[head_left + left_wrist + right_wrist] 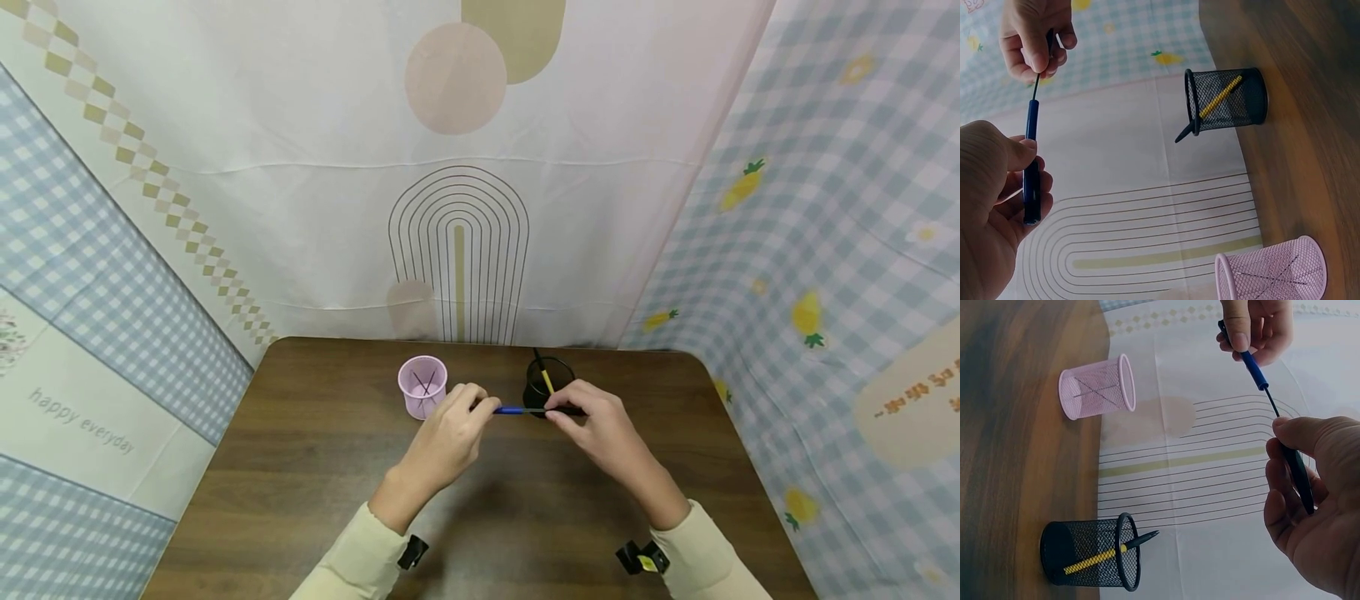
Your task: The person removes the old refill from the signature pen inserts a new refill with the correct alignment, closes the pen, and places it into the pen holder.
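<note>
My left hand (453, 432) pinches the blue barrel of a pen (510, 410) between thumb and fingers. My right hand (602, 423) holds the pen's black tapered part (1299, 478). Between the two parts a thin dark refill (1272, 403) shows, running from the blue barrel into the right hand's grip. Both hands are raised above the table, and the pen lies across between them. A black mesh pen holder (1225, 119) stands behind the right hand, with a yellow and black pen (1219, 97) leaning in it.
Left of the black holder stands a pink mesh pen holder (422, 383); thin dark crossing lines, perhaps sticks, show in it. The brown wooden table (315, 467) ends at a patterned white cloth (315, 233) behind. A checked cloth (795, 250) hangs at the right.
</note>
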### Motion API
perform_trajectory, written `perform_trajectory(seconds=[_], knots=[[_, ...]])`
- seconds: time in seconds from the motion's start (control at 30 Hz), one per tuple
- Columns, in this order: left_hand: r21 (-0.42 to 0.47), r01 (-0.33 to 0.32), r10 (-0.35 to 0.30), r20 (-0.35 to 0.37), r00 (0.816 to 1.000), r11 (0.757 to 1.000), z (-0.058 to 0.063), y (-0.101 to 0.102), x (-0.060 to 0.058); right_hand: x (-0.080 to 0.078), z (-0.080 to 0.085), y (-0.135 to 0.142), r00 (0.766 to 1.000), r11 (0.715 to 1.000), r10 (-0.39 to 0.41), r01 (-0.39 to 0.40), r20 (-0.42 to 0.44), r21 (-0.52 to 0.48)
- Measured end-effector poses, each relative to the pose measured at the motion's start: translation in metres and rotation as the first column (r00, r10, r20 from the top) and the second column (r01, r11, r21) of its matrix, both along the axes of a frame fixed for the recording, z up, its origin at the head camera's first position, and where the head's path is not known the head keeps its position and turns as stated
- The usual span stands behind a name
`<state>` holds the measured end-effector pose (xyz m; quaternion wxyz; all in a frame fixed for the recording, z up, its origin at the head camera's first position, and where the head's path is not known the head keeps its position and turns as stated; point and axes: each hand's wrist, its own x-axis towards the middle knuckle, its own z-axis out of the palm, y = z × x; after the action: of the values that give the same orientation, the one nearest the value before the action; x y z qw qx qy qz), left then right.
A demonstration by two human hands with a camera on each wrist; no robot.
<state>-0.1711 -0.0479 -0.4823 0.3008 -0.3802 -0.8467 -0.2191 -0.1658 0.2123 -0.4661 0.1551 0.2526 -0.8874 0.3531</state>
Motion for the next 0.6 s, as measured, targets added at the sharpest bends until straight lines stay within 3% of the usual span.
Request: perform_trajectory(seconds=[0.6], knots=[[0.017, -0.013, 0.013, 0.003, 1.0, 1.0, -0.0033, -0.01, -0.0026, 0.0006, 0.0008, 0.0048, 0.999, 0.999, -0.037, 0.037, 0.004, 0.02]])
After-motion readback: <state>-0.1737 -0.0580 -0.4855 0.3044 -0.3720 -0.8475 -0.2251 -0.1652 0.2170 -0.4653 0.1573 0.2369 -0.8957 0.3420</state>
